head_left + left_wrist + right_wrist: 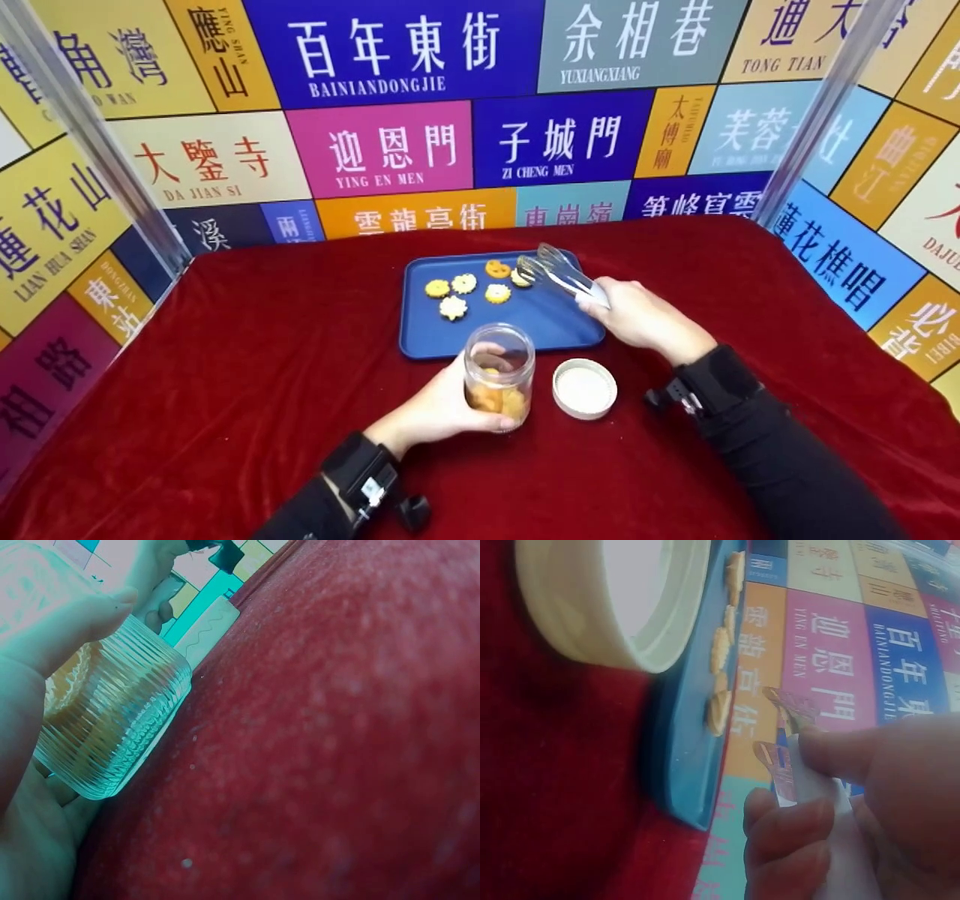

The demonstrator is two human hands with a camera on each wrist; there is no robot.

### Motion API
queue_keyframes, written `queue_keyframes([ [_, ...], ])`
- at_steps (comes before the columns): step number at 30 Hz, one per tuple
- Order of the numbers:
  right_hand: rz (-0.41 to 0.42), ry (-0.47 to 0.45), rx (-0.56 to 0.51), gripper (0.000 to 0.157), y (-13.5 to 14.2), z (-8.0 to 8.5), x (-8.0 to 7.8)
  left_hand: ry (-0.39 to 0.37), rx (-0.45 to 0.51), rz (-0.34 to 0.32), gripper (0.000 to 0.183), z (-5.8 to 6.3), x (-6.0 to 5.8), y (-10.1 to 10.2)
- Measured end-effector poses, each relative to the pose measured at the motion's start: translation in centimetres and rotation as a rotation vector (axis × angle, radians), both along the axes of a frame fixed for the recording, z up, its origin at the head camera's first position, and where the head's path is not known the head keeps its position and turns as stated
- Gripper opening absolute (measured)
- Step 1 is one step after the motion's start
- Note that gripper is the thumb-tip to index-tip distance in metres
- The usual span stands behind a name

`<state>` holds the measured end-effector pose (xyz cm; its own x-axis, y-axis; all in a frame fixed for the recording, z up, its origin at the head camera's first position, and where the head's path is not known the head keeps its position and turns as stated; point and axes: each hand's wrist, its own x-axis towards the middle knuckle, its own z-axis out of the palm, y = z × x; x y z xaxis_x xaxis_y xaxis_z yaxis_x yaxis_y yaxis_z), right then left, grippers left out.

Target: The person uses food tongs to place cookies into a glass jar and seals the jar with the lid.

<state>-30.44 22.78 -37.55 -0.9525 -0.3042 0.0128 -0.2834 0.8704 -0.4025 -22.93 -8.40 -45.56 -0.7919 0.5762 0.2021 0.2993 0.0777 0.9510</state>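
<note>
My left hand (439, 405) grips a clear jar (523, 367) around its side, standing with its mouth open. Golden cookies (495, 397) fill its lower part. In the left wrist view the jar's ribbed wall (150, 682) shows, with thumb and fingers wrapped round it. My right hand (645, 319) holds metal tongs (559, 271) by their pale handle (817, 802). Their two arms are spread apart, reaching over the right part of a blue tray (555, 326). In the head view one tip overlaps the rightmost cookie (520, 279). Other flower-shaped cookies (453, 307) and a pretzel-shaped one (496, 268) lie further left.
A round cream lid (585, 388) lies right of the jar, in front of the tray. Dark red cloth (285, 360) covers the table. Colourful sign panels (382, 142) line the back and sides, with metal posts (817, 112) at the corners.
</note>
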Motion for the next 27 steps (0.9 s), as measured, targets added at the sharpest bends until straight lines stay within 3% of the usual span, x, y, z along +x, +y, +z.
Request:
queue_keyframes([
  [8, -0.012, -0.057, 0.009, 0.043, -1.1, -0.4, -1.9, 0.002, 0.005, -0.006, 0.089, 0.1, 0.0, 0.1],
  [16, -0.044, -0.093, 0.021, 0.052, -2.2, -0.9, -2.6, 0.003, -0.001, 0.0, 0.09, 0.1, 0.0, 0.0],
  [27, -0.03, -0.037, 0.043, 0.032, -2.2, -1.3, -2.9, -0.009, 0.012, -0.006, 0.089, -0.1, 0.0, 0.1],
])
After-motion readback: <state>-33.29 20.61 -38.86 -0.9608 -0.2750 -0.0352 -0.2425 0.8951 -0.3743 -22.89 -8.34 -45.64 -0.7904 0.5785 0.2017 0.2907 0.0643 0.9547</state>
